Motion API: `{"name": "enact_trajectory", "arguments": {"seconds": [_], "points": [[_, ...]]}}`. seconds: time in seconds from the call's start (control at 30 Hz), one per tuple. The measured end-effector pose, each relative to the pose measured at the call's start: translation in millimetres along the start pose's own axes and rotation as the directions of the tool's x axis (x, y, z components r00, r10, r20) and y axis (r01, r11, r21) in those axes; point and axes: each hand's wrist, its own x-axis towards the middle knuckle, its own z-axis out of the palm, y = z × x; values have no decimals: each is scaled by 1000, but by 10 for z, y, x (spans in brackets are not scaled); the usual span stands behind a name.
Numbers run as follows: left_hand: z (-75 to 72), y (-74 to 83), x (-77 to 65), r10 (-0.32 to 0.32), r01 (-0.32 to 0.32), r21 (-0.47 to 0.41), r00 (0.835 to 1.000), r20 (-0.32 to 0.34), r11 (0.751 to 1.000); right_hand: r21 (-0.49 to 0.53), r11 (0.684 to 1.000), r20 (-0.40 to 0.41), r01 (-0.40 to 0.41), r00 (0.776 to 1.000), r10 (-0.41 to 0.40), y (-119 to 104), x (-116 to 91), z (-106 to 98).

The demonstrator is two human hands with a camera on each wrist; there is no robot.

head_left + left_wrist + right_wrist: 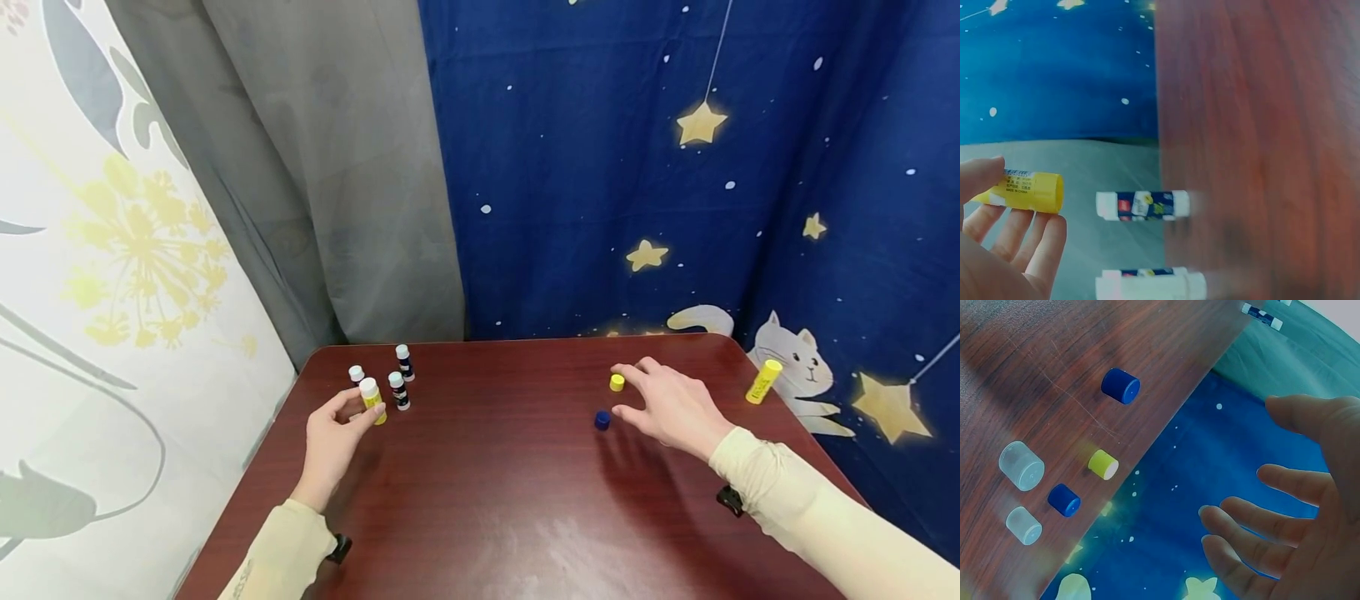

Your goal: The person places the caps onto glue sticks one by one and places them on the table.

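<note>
My left hand pinches a yellow glue stick with a white top, held upright between thumb and fingers. In the left wrist view printed text shows on the yellow tube, and the thumb covers its far end. Beside that hand stand several dark blue glue sticks with white ends, one just to its right. My right hand hovers with spread fingers and holds nothing. Close to its fingertips are a yellow cap and a blue cap.
Two translucent caps, one larger, and a second blue cap sit on the table in the right wrist view. Another yellow glue stick stands by the table's right edge. Curtains hang behind the brown table.
</note>
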Motion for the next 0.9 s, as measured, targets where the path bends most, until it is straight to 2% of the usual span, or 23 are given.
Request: {"name": "enact_trajectory", "arguments": {"seconds": [0.13, 0.3, 0.5, 0.67, 0.8, 0.9], "points": [[58, 131, 10, 21, -21, -27, 1000, -3, 999, 3, 1000, 18, -14, 1000, 14, 8, 10, -21], [131, 182, 66, 31, -30, -98, 1000, 5, 995, 14, 1000, 31, -25, 999, 25, 24, 9, -38], [211, 280, 82, 77, -77, -75, 997, -12, 994, 17, 999, 37, -28, 999, 28, 38, 7, -21], [298, 332, 115, 93, -90, -118, 995, 18, 989, 16, 999, 33, -33, 999, 32, 47, 14, -10], [382, 360, 150, 130, -121, -179, 991, 39, 976, 19, 999, 33, -41, 999, 40, 47, 27, 12], [443, 388, 159, 153, -143, -193, 987, 38, 971, 25, 999, 33, -45, 998, 44, 44, 37, 32]]}}
